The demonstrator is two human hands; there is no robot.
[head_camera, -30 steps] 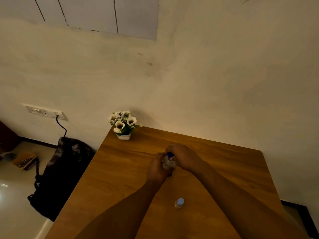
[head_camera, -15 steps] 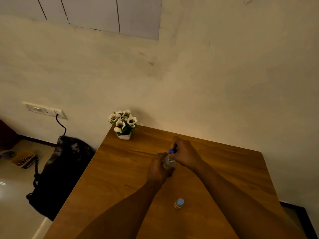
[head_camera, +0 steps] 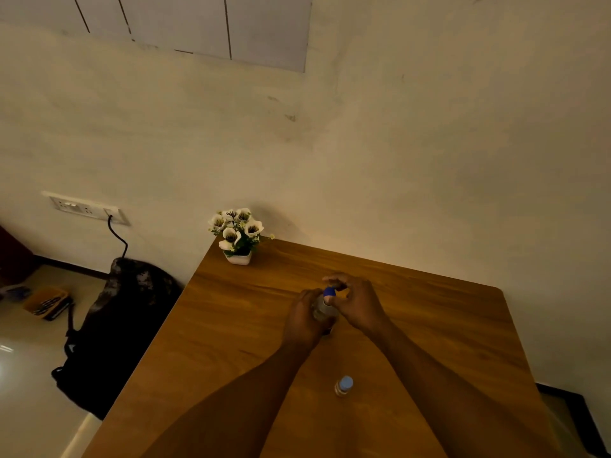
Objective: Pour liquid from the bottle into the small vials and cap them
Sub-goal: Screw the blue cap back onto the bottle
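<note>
The left hand [head_camera: 305, 320] wraps closed around the body of the bottle [head_camera: 324, 310], bracing it upright on the table [head_camera: 231, 325] so it cannot turn. Just to its right, the right hand [head_camera: 358, 305] pinches the blue cap [head_camera: 329, 292] between thumb and fingertips, other fingers spread, likely for twisting. A capped vial [head_camera: 344, 386] stands nearer, apart from both hands.

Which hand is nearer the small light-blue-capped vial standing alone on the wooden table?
Left, narrowly. The left hand grips the bottle beyond the vial; the right hand pinches the bottle's blue cap, slightly farther.
</note>
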